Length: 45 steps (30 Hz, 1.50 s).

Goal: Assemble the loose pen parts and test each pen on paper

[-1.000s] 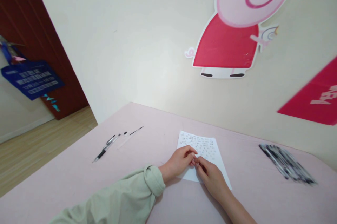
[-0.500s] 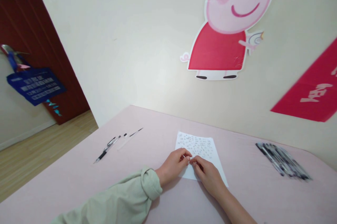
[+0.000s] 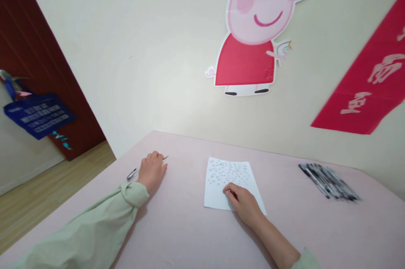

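My left hand (image 3: 152, 170) lies palm down over the loose pen parts at the left of the pink table (image 3: 190, 227). Its fingers bend down onto them and the fingertips are hidden. A thin refill tip (image 3: 165, 157) sticks out beyond the fingers, and a black and silver pen (image 3: 132, 173) lies just left of the hand. My right hand (image 3: 242, 202) rests on the lower part of a white sheet (image 3: 221, 174) covered in small writing. Its fingers are curled together, and what they pinch is too small to make out.
A pile of several black pens (image 3: 327, 181) lies at the table's right. The table stands against a cream wall with a cartoon pig sticker (image 3: 249, 33) and a red banner (image 3: 367, 92). A dark red door (image 3: 47, 71) and wooden floor (image 3: 47, 184) are at the left.
My left hand left the sheet and moved left onto the pen parts. The right hand stayed on the paper. The view shifted a little to the right.
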Available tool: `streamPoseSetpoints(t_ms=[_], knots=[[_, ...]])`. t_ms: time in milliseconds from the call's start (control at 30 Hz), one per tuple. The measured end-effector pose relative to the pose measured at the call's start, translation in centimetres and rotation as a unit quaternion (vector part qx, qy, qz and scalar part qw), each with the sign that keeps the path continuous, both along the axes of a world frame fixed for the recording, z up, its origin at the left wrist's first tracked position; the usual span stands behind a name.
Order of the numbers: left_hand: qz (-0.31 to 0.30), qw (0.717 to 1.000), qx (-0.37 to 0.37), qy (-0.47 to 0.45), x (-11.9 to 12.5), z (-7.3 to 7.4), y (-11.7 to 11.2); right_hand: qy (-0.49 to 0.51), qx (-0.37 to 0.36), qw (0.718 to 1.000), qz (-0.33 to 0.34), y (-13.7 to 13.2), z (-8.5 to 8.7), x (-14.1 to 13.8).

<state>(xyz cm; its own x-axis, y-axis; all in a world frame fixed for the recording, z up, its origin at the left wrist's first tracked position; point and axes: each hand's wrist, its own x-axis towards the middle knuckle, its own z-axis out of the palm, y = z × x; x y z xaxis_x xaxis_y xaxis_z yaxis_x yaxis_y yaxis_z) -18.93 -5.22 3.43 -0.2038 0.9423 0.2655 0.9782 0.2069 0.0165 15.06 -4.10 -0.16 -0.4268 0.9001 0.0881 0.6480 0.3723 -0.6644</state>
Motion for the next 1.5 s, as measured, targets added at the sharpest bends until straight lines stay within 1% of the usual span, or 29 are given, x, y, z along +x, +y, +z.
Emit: streamPoseSetpoints(t_ms=[67,167,367,567,633,733,833,900,933,967,1000,1033,1067,1100,1167,1233,1333,1433,1500], knots=[[0.028,0.999,-0.036,0.028,-1.4,0.1,0.6,0.004,0.001,1.000,-0.002,0.0,0.0,0.0],[0.023,0.997,-0.068,0.037,-1.8,0.1,1.1,0.006,0.001,1.000,-0.001,-0.1,0.0,0.0],[-0.032,0.991,-0.129,-0.005,0.2,-0.1,2.1,0.001,0.008,1.000,0.003,-0.1,-0.1,0.1],[-0.054,0.986,-0.149,-0.060,1.3,-0.3,2.5,-0.001,0.011,1.000,0.005,0.0,-0.1,0.1],[-0.061,0.984,-0.145,-0.085,1.6,-0.1,2.6,0.001,0.011,1.000,0.007,0.0,-0.1,0.1],[-0.074,0.979,-0.135,-0.135,2.4,0.6,2.6,0.004,0.012,1.000,0.005,0.1,-0.1,0.1],[-0.093,0.968,-0.129,-0.196,4.1,1.3,2.7,0.006,0.013,1.000,0.000,0.1,-0.1,0.0],[-0.109,0.948,-0.135,-0.268,5.9,1.5,2.7,0.019,0.014,1.000,-0.001,0.0,-0.1,-0.1],[-0.117,0.930,-0.140,-0.320,7.0,1.5,2.6,0.032,0.013,0.999,-0.001,0.0,0.0,-0.1],[-0.117,0.887,-0.142,-0.423,8.2,1.3,2.5,0.051,0.011,0.999,-0.002,0.0,0.1,-0.1],[-0.115,0.837,-0.143,-0.516,9.6,1.1,2.4,0.075,0.008,0.997,-0.003,0.0,0.1,-0.2],[-0.115,0.796,-0.137,-0.578,11.0,0.7,2.3,0.102,0.002,0.995,-0.003,-0.1,0.2,-0.2],[-0.111,0.766,-0.132,-0.619,12.4,0.3,2.2,0.131,-0.011,0.991,-0.003,-0.1,0.3,-0.3],[-0.108,0.744,-0.124,-0.648,13.7,-0.1,2.2,0.162,-0.030,0.986,-0.002,-0.2,0.4,-0.4],[-0.108,0.709,-0.089,-0.691,16.2,-1.0,2.2,0.222,-0.076,0.972,-0.003,-0.2,0.3,-0.5],[-0.100,0.702,-0.069,-0.701,18.2,-1.7,2.4,0.265,-0.113,0.958,-0.006,-0.1,0.1,-0.5],[-0.090,0.698,-0.049,-0.708,20.0,-2.4,2.8,0.301,-0.144,0.943,-0.012,0.3,-0.6,-0.5],[-0.084,0.701,-0.029,-0.707,20.6,-2.8,3.1,0.317,-0.169,0.933,-0.028,0.7,-1.1,-0.5],[-0.082,0.707,-0.018,-0.703,20.6,-3.1,3.2,0.320,-0.171,0.931,-0.041,0.9,-1.1,-0.5]])
